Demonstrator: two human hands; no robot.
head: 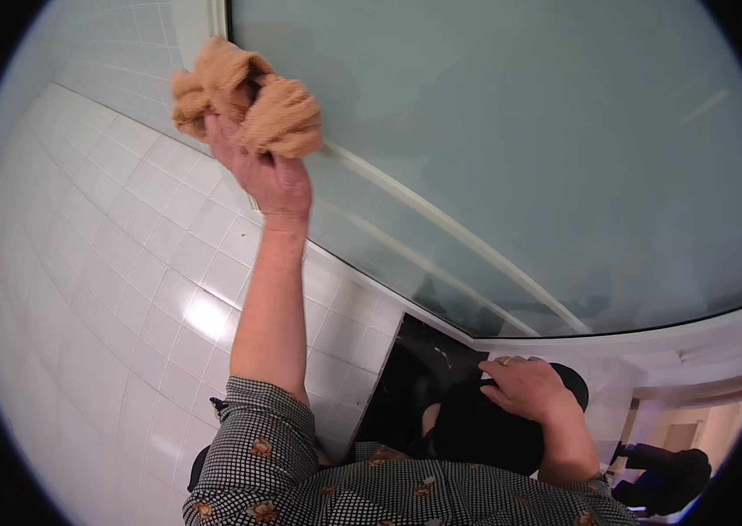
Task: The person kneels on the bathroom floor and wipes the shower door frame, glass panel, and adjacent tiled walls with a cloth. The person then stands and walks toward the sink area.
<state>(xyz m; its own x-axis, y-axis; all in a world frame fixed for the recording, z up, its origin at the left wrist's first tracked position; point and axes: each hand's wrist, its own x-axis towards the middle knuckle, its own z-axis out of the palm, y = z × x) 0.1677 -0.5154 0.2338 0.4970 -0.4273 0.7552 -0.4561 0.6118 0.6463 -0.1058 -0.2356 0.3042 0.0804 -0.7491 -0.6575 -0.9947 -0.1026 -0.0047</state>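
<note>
My left hand (269, 174) reaches up and holds a bunched orange-tan cloth (285, 118) against the pale frame at the left edge of a large greenish frosted glass pane (509, 131). The cloth hides most of the fingers. At the lower right my right hand (525, 388), with a ring on one finger, lies near the pane's bottom frame, above my black-clad leg. Its fingers are slightly apart, and nothing shows in it.
White tiles (167, 263) cover the surface on the left. A black glossy slab (423, 348) lies below the pane's frame. At the lower right a person in dark clothing (664, 477) is beyond a doorway. A pale bar (463, 230) crosses the glass.
</note>
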